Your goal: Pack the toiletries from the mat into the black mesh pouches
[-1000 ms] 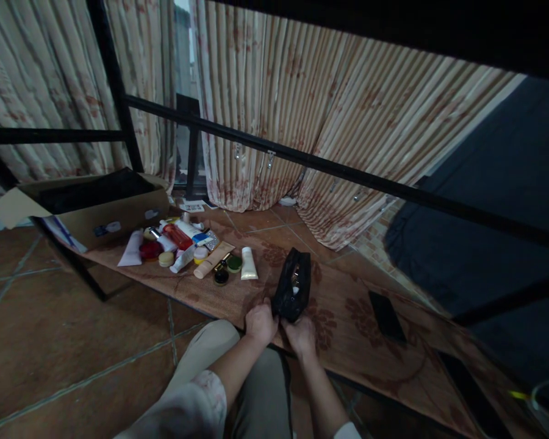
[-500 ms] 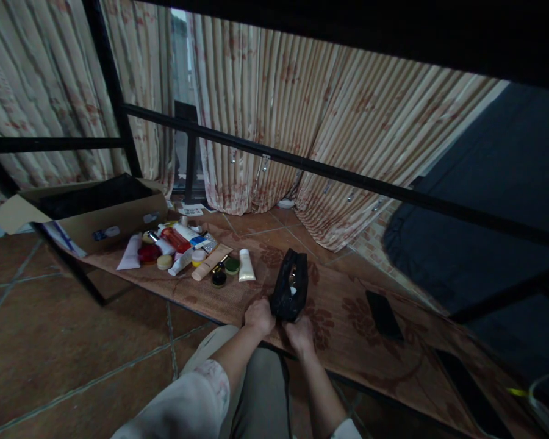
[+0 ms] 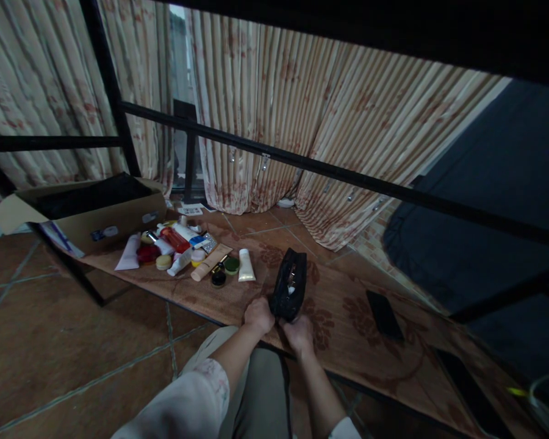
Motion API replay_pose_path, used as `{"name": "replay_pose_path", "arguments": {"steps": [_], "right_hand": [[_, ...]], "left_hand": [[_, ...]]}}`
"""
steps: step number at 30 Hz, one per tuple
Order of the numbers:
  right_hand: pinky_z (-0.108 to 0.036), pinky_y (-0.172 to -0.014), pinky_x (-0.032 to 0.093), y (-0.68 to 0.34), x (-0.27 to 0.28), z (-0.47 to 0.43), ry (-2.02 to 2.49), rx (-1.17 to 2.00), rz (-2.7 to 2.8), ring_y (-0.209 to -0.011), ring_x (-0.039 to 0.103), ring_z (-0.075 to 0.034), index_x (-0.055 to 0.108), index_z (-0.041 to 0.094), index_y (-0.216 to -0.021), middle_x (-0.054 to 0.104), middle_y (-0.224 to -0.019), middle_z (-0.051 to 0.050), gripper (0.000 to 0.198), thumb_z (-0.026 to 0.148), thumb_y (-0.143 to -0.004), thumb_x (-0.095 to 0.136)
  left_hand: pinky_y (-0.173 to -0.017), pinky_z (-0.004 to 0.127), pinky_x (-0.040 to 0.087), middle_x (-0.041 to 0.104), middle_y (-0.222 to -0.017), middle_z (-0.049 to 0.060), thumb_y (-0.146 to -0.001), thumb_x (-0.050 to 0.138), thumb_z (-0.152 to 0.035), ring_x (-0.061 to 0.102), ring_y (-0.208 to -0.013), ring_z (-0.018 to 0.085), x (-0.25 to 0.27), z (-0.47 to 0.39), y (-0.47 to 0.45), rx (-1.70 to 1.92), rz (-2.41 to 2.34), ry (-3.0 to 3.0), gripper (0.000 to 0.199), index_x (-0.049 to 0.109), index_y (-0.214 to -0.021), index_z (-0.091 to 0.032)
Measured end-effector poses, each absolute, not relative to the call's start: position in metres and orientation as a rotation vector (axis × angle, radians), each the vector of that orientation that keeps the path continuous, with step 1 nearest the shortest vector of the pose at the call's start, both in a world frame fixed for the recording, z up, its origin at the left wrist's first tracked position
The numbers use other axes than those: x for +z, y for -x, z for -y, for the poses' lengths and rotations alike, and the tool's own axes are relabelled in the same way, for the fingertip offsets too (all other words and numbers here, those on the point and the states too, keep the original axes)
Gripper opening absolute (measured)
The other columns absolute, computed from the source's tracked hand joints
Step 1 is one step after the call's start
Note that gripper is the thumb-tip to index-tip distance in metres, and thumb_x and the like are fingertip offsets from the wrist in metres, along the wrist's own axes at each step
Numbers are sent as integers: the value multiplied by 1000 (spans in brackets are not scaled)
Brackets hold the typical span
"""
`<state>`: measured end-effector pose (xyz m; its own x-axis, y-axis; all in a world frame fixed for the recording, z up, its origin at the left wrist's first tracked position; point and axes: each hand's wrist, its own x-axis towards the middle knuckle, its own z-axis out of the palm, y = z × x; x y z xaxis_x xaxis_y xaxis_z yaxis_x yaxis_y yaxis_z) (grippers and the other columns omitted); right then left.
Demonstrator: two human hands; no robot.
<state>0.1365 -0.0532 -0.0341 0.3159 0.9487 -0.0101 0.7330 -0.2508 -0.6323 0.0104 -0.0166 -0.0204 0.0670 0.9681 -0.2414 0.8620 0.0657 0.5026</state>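
Observation:
A black zip pouch [image 3: 281,296] stands on the cloth-covered board, its mouth part-way open along the top, with a few small items showing inside. My left hand [image 3: 259,316] is closed on the pouch's near left corner. On the near right corner, my right hand [image 3: 298,334] is closed too, its fingertips partly hidden at the pouch's end. Left of the pouch lies a white tube with a gold cap [image 3: 246,266]. Beyond it are a green round jar [image 3: 231,264], a black round jar [image 3: 218,278] and a beige tube [image 3: 211,262].
A cardboard box [image 3: 114,219] holding something black stands at the board's left end, near a heap of cosmetics including a red bottle [image 3: 174,239]. A black phone [image 3: 384,314] and a long dark object [image 3: 471,390] lie to the right. A metal rail [image 3: 283,157] crosses behind.
The pouch's opening looks slightly narrower, and my right hand has shifted slightly to the left. The other things have stayed in place.

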Motion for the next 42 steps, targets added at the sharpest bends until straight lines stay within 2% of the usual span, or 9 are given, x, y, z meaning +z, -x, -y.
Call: {"name": "replay_pose_path", "arguments": {"steps": [9,20,30,42], "right_hand": [[-25,-54,41,-136,-35,50,2079,554,1473,-74,67,-25,71,18,-80,70,-72,-8,27,36,-62,61],[-24,-51,42,-138,-30,53,1980,627,1423,-66,66,-22,70,18,-76,68,-65,-4,24,23,-59,54],[-24,-54,44,-142,-32,52,1906,669,1419,-74,65,-24,71,18,-82,70,-72,-4,29,26,-60,54],[-24,-53,42,-150,-47,56,1778,743,1341,-62,60,-18,65,17,-82,66,-67,0,28,26,-59,53]], "left_hand": [[-78,30,51,67,-102,14,-68,60,-22,63,-98,27,-23,16,-10,274,-1803,-1805,33,63,-100,-17],[-79,27,50,67,-102,14,-69,61,-21,63,-100,26,-19,14,-9,244,-1802,-1783,36,62,-104,-16],[-80,28,50,67,-103,14,-67,61,-20,63,-99,25,-19,14,-9,233,-1795,-1781,38,62,-104,-16],[-80,29,50,67,-102,14,-64,59,-18,63,-98,25,-16,14,-6,252,-1768,-1799,39,63,-103,-15]]}}
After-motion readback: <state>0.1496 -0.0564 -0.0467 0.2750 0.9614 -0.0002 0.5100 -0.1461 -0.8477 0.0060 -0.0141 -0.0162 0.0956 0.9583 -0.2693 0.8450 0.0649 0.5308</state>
